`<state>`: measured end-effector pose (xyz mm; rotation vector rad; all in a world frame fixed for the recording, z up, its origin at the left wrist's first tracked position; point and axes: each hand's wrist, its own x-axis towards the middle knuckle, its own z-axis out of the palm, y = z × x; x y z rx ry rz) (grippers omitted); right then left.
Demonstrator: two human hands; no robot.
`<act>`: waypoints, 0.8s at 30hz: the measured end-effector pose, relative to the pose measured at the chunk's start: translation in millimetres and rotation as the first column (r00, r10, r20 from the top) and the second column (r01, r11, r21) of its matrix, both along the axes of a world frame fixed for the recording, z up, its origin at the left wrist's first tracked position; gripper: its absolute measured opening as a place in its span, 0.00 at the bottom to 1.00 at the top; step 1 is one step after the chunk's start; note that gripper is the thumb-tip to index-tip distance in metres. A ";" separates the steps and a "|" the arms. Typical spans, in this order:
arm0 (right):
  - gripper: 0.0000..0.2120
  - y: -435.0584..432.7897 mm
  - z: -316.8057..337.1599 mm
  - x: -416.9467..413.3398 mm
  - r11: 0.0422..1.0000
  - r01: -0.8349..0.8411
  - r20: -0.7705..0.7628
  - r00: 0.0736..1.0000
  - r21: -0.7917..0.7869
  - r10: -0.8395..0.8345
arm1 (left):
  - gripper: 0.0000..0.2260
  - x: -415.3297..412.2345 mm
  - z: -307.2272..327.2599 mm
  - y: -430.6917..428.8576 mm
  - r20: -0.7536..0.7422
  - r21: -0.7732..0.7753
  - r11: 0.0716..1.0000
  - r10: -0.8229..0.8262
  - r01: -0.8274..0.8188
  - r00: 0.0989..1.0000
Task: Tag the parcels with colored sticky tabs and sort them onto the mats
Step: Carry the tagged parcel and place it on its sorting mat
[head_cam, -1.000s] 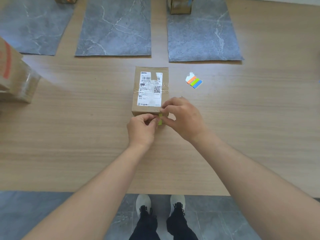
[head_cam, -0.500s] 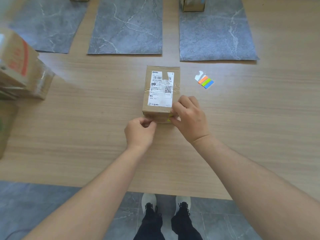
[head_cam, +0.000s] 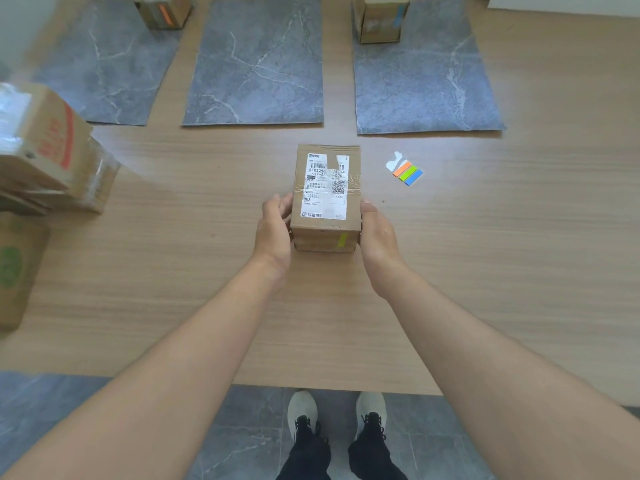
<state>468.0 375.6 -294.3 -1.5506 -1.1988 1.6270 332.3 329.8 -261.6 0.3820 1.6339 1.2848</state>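
A small brown parcel (head_cam: pixel 325 188) with a white shipping label lies mid-table. A green sticky tab (head_cam: pixel 342 240) is stuck on its near face. My left hand (head_cam: pixel 275 226) grips the parcel's left side and my right hand (head_cam: pixel 375 230) grips its right side, thumbs near the top edges. The pad of orange, green and blue sticky tabs (head_cam: pixel 407 172) lies on the table just right of the parcel. Three grey marble mats lie at the back: left mat (head_cam: pixel 104 64), middle mat (head_cam: pixel 256 64), right mat (head_cam: pixel 422 84).
A parcel with an orange tab (head_cam: pixel 162 10) stands on the left mat and a parcel with a blue tab (head_cam: pixel 379 19) on the right mat. Stacked cardboard parcels (head_cam: pixel 45 147) sit at the table's left edge, another box (head_cam: pixel 17 268) below them.
Both hands left the green tab on the parcel's near face and moved out to grip the parcel's left and right sides.
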 end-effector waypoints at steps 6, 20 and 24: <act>0.20 -5.8 38.9 -7.3 0.999 0.026 -0.041 0.999 0.030 -0.025 | 0.20 -12.0 31.9 -4.9 -0.038 0.053 0.998 -0.043 0.045 0.998; 0.18 -7.4 201.5 -33.5 0.967 0.036 -0.052 0.998 0.253 -0.024 | 0.21 -31.0 198.7 -13.1 -0.169 0.247 0.959 -0.100 0.140 0.981; 0.20 -4.9 249.5 -36.6 0.959 0.026 -0.057 0.998 0.284 -0.010 | 0.20 -33.3 250.8 -15.4 -0.187 0.277 0.952 -0.082 0.133 0.979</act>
